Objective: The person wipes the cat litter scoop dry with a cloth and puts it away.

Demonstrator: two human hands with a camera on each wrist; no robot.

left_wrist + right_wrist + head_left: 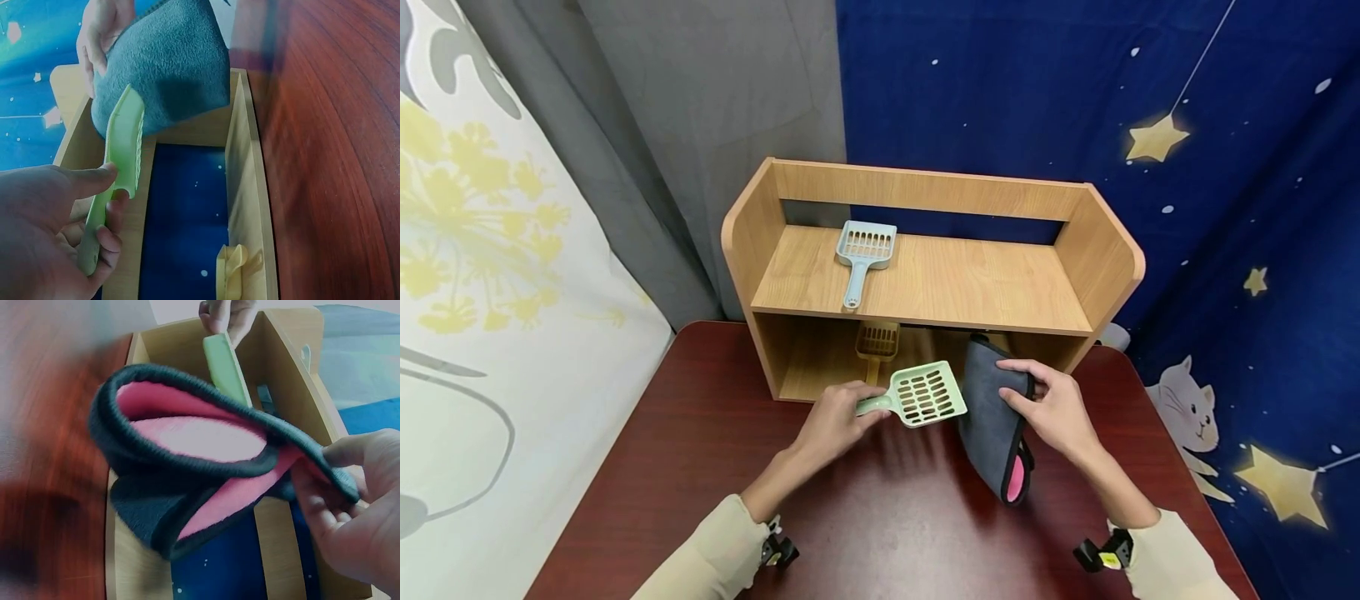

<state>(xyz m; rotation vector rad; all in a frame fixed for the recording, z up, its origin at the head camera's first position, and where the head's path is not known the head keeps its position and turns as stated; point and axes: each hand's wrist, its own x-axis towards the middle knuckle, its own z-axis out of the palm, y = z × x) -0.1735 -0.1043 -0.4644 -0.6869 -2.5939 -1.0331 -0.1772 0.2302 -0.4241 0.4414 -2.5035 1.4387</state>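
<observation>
My left hand grips the handle of a pale green litter scoop, whose slotted head points right, towards the cloth. Over the table in front of the shelf, my right hand pinches the upper edge of a folded cloth, grey outside and pink inside, with a black bound border. The cloth hangs loosely, and its pink folds gape in the right wrist view. On the upper shelf lies a light blue litter scoop, handle to the front. A yellow litter scoop lies in the lower compartment, partly hidden.
A two-level wooden shelf with raised sides and a back rail stands at the rear of the dark red table. Behind it hang a grey curtain and a blue star-patterned curtain. White patterned fabric hangs at left.
</observation>
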